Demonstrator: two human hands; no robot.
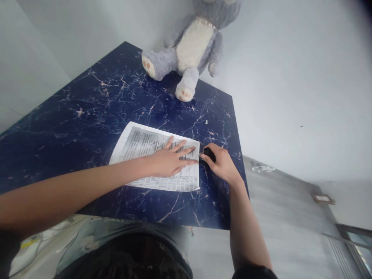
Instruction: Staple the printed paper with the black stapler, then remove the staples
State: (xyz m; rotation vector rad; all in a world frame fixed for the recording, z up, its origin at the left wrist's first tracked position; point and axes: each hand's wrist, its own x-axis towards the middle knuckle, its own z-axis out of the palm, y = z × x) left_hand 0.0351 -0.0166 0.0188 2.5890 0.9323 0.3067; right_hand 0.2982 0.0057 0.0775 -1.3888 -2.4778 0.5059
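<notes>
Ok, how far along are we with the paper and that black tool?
Done: the printed paper lies flat on the blue table. In hand: the left hand presses flat on it, while the right hand grips the small black tool against the paper's right edge, near its far corner. Left: no fastening or mark shows at that edge, so the tool's work there looks unfinished.
</notes>
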